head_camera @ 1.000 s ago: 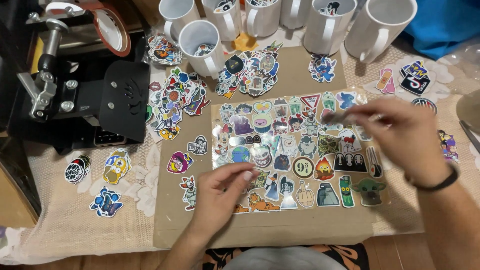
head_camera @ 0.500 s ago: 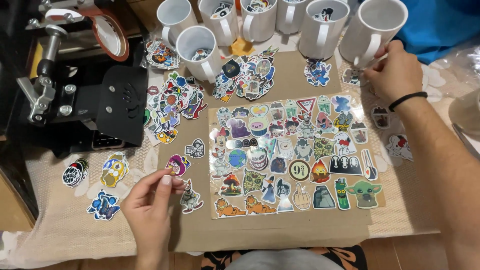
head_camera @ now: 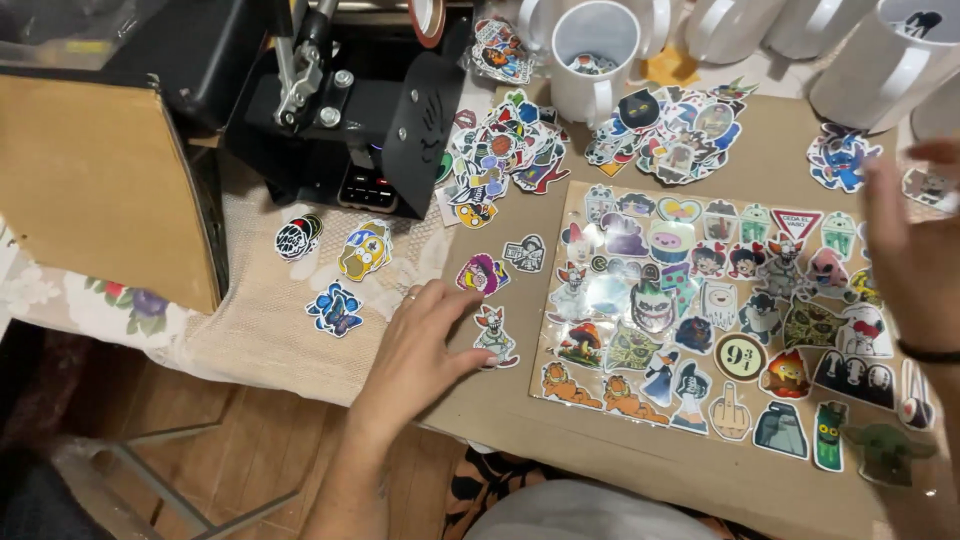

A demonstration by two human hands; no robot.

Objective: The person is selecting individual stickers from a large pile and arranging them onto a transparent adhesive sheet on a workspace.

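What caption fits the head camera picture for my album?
Left hand rests by a clown sticker; right hand hovers over the sticker sheet.

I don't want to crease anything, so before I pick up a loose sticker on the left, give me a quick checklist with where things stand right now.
1. Left hand free: ok, it lies flat and holds nothing.
2. Clown sticker within reach: ok, it lies just off the fingertips, apart from the others.
3. Purple sticker unobstructed: ok, it lies beside the fingers, uncovered.
4. Right hand free: cannot tell, it is blurred at the picture's edge.
5. Sticker sheet lying flat: ok, it is flat on the brown paper.
6. Mug clear of the reach: ok, it stands far back.
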